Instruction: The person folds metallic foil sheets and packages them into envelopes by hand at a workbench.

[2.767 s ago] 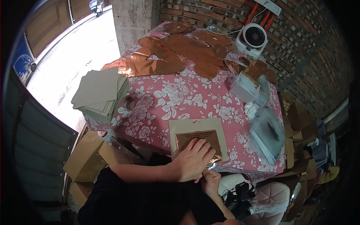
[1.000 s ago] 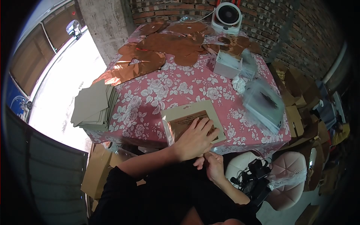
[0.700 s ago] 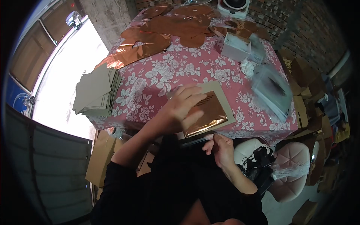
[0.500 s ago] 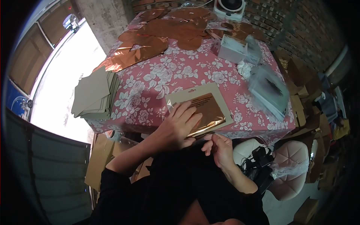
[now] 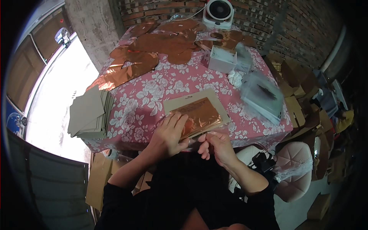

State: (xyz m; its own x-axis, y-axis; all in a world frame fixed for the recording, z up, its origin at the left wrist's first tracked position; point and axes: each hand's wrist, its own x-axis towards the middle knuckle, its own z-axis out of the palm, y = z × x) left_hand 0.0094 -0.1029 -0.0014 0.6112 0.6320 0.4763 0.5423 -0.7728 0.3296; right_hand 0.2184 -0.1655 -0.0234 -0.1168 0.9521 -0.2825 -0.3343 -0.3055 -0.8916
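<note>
A folded copper-coloured foil piece [image 5: 207, 111] with printed lines lies on a grey card [image 5: 178, 104]. Both seem to be inside a clear plastic bag with a hang hole at its far edge. My left hand [image 5: 167, 132] rests on the left part of this package, fingers stretched over the foil and thumb by the near edge. At the near edge my right hand [image 5: 219, 146] is closed, thumb and index finger pinched on what looks like the bag's clear edge; the other fingers curl loosely below.
A stack of grey cards [image 5: 87, 113] stands at the table's left corner. Copper foil shapes [image 5: 161, 43] spread across the far side. On the right are a white box [image 5: 222, 63], crumpled white paper [image 5: 235, 78] and a pile of clear bags [image 5: 262, 96]. A fan [image 5: 218, 13] stands behind.
The view has shifted, so the table sits further left in it. My left hand has slid a little towards the package's near left side. My right hand stays at the near edge.
</note>
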